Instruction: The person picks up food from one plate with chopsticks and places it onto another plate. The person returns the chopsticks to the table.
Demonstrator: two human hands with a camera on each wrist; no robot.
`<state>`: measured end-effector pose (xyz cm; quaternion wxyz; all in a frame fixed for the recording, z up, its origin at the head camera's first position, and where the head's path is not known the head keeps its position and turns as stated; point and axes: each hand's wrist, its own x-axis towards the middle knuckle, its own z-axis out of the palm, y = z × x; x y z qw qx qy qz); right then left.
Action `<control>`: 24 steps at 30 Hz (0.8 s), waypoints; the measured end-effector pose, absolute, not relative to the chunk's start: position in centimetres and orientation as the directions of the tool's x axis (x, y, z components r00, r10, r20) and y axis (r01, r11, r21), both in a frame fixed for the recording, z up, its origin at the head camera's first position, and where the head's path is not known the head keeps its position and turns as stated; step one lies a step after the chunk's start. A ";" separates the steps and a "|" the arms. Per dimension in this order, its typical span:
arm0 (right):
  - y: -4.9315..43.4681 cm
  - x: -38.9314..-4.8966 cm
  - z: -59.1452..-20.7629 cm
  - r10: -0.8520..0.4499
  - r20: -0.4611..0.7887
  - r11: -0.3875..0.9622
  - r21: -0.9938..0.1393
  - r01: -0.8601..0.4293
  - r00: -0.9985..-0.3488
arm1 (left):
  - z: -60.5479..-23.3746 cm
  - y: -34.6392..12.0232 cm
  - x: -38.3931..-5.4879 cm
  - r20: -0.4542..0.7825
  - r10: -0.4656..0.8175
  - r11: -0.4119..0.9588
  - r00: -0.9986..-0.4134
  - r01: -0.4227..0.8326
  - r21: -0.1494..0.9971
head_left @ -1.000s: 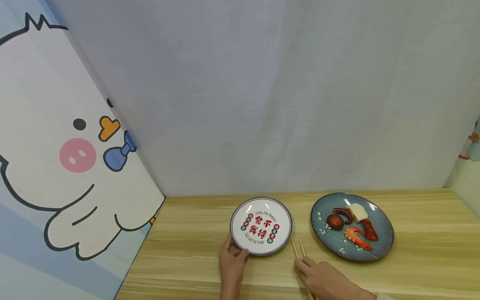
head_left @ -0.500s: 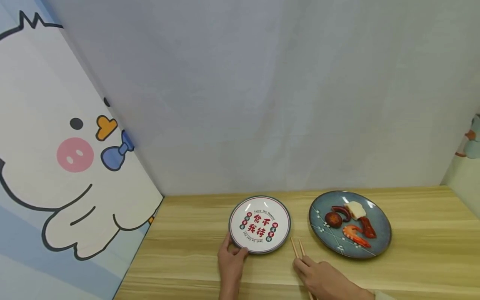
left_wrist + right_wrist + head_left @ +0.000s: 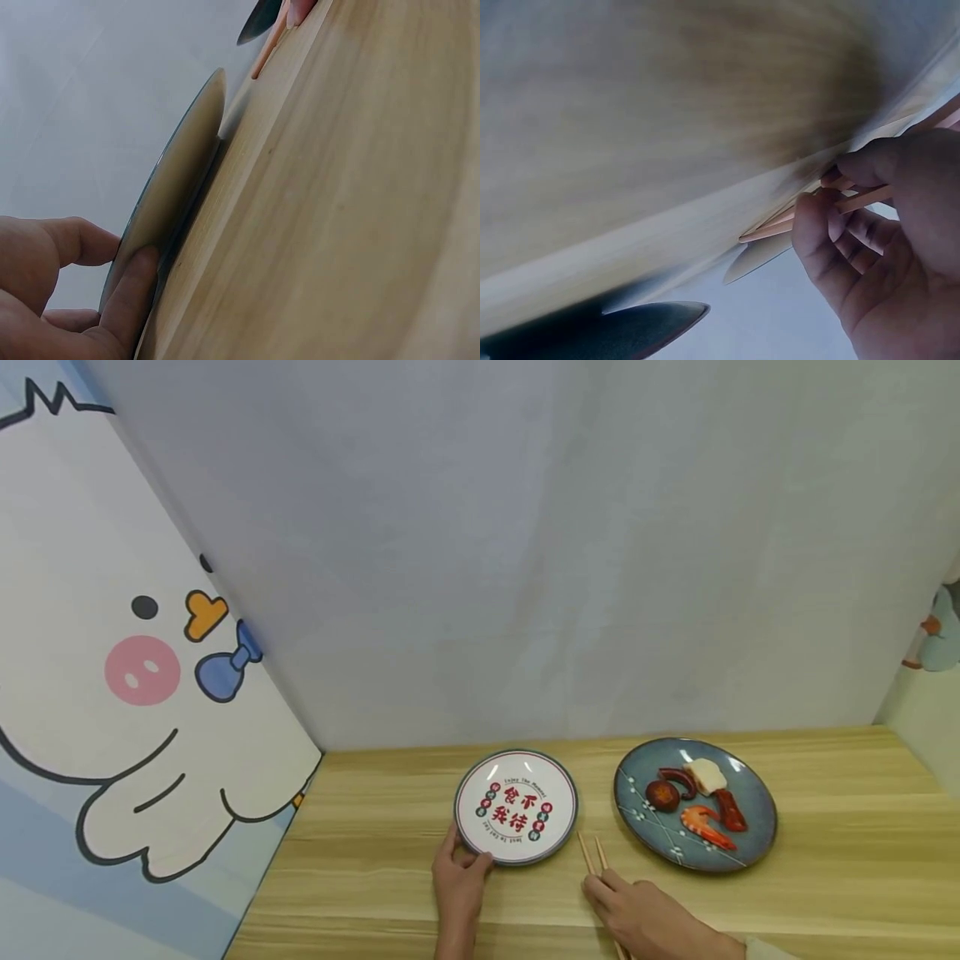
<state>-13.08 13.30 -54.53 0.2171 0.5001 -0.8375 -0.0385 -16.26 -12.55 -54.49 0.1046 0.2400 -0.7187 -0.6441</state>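
In the head view, my left hand (image 3: 459,885) pinches the near left rim of a small white plate (image 3: 517,766) with red Chinese characters. In the left wrist view, a finger lies against the underside of the tilted-looking plate (image 3: 180,165). My right hand (image 3: 648,914) holds a pair of wooden chopsticks (image 3: 587,853), tips pointing forward and slightly apart, between the two plates. The right wrist view shows the chopsticks (image 3: 776,227) between thumb and fingers, close to the tabletop; nothing is between their tips.
On the right lies a larger blue plate (image 3: 756,814) with a mushroom (image 3: 663,796), a shrimp (image 3: 705,827), a white piece (image 3: 707,776), a dark red curled piece (image 3: 681,781) and a reddish-brown strip (image 3: 731,811). A grey curtain (image 3: 555,568) stands behind the wooden table (image 3: 360,843).
The head view has shifted slightly, so everything appears a little further left. Both hands keep their hold, and the plates and food stay in the same arrangement.
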 end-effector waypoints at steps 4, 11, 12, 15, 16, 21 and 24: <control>13.3 -13.1 -54.4 -0.856 0.307 0.498 0.271 -0.824 -0.417 | -54.5 -12.6 -16.2 -0.150 -0.479 0.056 -0.865 -0.200 0.978; 13.3 -13.0 -54.3 -0.857 0.300 0.500 0.276 -0.821 -0.420 | -54.5 -12.6 -16.2 -0.155 -0.483 0.054 -0.862 -0.207 0.977; 13.3 -13.0 -54.3 -0.856 0.294 0.501 0.274 -0.821 -0.424 | -54.5 -12.6 -16.2 -0.157 -0.486 0.056 -0.860 -0.210 0.976; 13.3 -13.0 -54.3 -0.856 0.276 0.505 0.262 -0.823 -0.437 | -54.5 -12.6 -16.2 -0.154 -0.490 0.057 -0.858 -0.208 0.977; 13.3 -13.0 -54.3 -0.856 0.273 0.505 0.256 -0.824 -0.440 | -54.5 -12.6 -16.2 -0.155 -0.490 0.056 -0.858 -0.208 0.976; 13.3 -13.0 -54.5 -0.849 0.306 0.503 0.219 -0.836 -0.431 | -54.3 -12.5 -16.2 -0.161 -0.490 0.062 -0.857 -0.219 0.974; 13.4 -13.0 -54.6 -0.845 0.324 0.503 0.213 -0.838 -0.425 | -54.3 -12.5 -16.2 -0.165 -0.488 0.067 -0.857 -0.226 0.972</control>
